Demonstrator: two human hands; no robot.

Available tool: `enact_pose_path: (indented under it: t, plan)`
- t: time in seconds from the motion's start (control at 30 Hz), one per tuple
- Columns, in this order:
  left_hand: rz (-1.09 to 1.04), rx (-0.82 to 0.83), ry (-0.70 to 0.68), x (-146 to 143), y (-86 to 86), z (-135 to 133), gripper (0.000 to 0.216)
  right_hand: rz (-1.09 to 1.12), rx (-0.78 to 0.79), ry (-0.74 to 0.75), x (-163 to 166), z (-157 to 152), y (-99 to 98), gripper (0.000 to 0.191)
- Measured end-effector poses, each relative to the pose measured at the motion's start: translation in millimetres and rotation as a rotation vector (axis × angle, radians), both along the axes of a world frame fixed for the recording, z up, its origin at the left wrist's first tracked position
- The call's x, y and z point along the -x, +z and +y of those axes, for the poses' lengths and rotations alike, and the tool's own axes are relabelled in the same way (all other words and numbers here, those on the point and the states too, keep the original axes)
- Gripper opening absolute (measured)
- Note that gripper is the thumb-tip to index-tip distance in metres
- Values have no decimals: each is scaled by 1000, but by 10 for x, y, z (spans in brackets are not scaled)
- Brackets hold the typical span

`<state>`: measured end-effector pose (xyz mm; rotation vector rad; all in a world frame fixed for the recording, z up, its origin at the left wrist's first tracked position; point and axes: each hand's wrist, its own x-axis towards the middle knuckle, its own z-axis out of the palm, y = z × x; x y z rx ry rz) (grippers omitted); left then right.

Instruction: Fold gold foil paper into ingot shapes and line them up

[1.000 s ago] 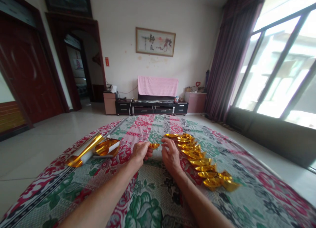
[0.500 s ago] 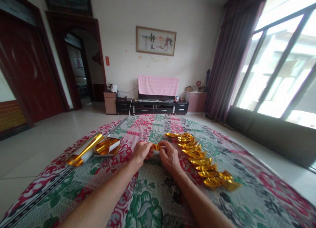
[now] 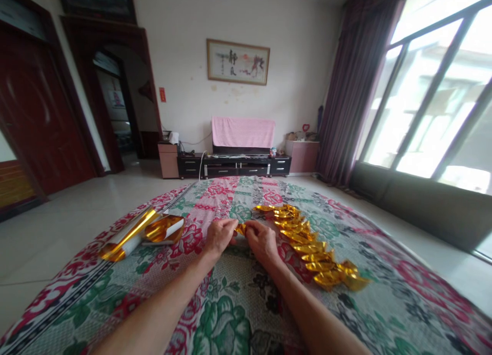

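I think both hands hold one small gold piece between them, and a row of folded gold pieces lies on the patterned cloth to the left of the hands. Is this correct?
Not quite: the head view shows the row of folded gold pieces on the patterned cloth to the right, not left. The left hand and right hand do hold one small gold piece between them.

Bright gold foil pieces (image 3: 299,236), red-and-green floral cloth (image 3: 222,316), plain pink towel (image 3: 243,133)
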<state>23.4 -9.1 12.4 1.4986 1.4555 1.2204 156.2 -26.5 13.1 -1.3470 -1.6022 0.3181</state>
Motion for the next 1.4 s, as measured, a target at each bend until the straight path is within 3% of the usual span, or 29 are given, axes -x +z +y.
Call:
enact_pose_path:
  t: [0.37, 0.83, 1.4]
  plan:
    - [60, -110, -95, -3, 131, -144, 36, 4, 23, -85, -11, 22, -6, 28]
    - [207, -255, -31, 12, 27, -69, 30, -40, 27, 26, -34, 36, -32, 32]
    - [253, -315, -20, 0, 15, -75, 32, -69, 37, 5, -34, 22, -5, 29]
